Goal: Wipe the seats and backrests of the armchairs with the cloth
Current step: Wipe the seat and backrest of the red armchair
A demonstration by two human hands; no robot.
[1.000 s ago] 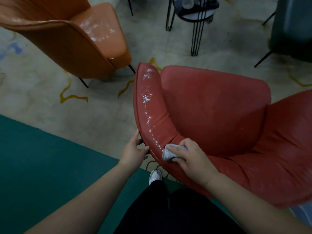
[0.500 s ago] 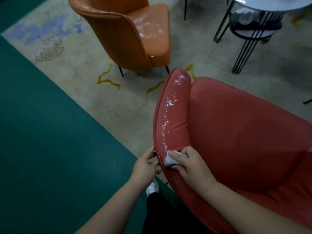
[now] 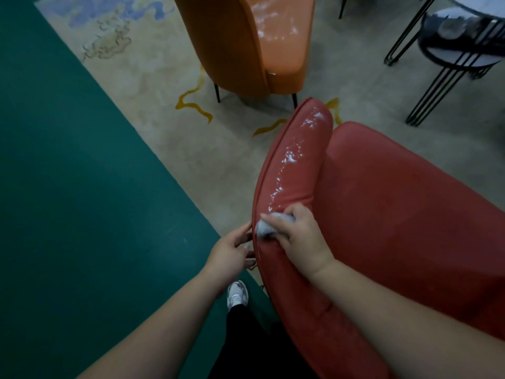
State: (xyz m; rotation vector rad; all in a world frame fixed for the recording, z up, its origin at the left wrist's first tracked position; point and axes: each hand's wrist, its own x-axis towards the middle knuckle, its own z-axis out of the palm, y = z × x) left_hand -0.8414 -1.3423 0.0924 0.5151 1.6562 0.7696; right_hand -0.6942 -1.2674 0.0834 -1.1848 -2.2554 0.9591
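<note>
A red armchair [image 3: 396,203] fills the right of the view, its curved rim running toward me. White specks and a shiny streak run along that rim beyond my hands. My right hand [image 3: 297,233] holds a crumpled grey cloth [image 3: 265,228] and presses it on the rim. My left hand [image 3: 232,253] rests against the outer side of the rim just left of the cloth, fingers fairly straight. An orange armchair [image 3: 246,42] stands farther off at the top, with white marks on its seat.
A round side table on black wire legs [image 3: 448,58] stands at the top right. The floor is a beige patterned carpet [image 3: 153,86] bordered by green carpet [image 3: 71,203] on the left. My white shoe [image 3: 237,294] shows below my hands.
The view has swung left and closer to the rim. My right hand with the cloth has slid a little further along the rim; my left hand stays beside it.
</note>
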